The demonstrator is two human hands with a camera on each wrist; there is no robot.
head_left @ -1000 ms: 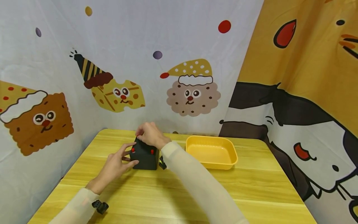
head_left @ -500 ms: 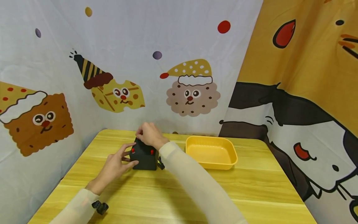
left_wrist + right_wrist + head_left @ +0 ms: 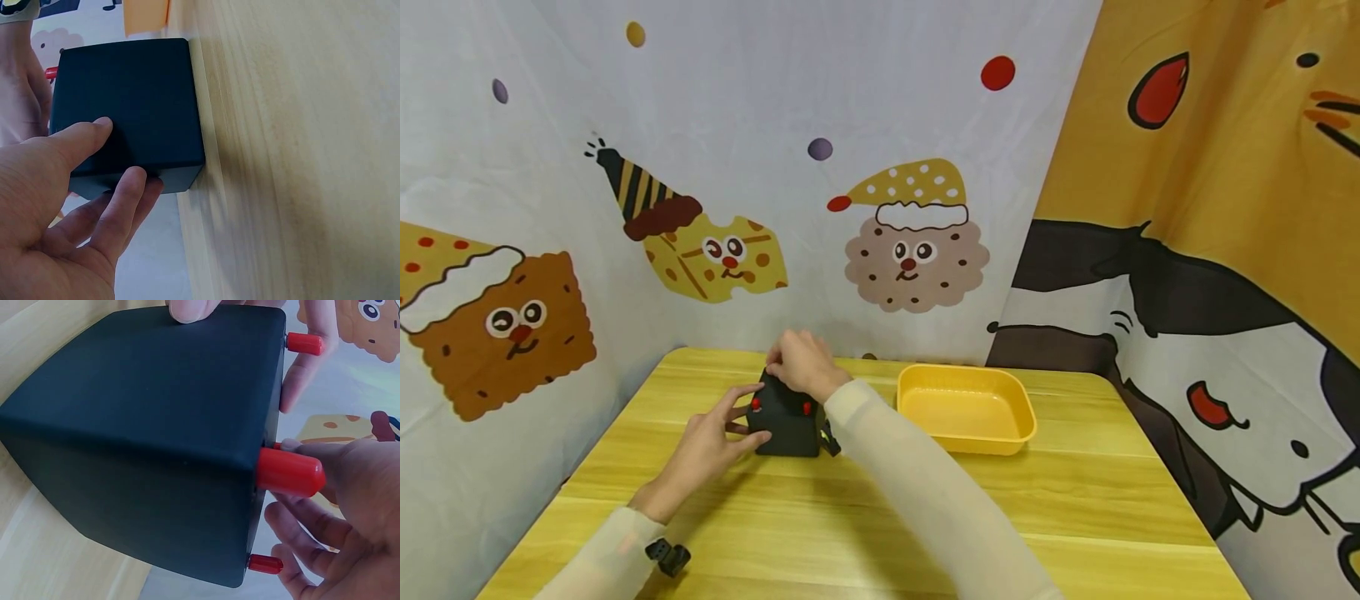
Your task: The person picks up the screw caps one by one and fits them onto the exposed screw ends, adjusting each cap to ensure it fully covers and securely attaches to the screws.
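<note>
A black box with a sloped top stands on the table, several red-capped toggle levers sticking out of that top. My left hand steadies it at the left, thumb on the front face and fingers against the side. Reaching over the box, my right hand has its thumb and curled fingers at the far left of the top. The right wrist view has the thumb tip on a red lever, mostly hidden behind the panel edge. Nearer the camera, a large-looking red lever stands untouched.
A yellow plastic tray sits to the right of the box, beyond my right forearm. The wood-grain table ends at a cartoon-printed curtain behind. A small black wrist camera is strapped at my left sleeve.
My right wrist and sleeve have shifted slightly left, while the fingers stay at the same far lever. The left hand and the box have hardly moved.
</note>
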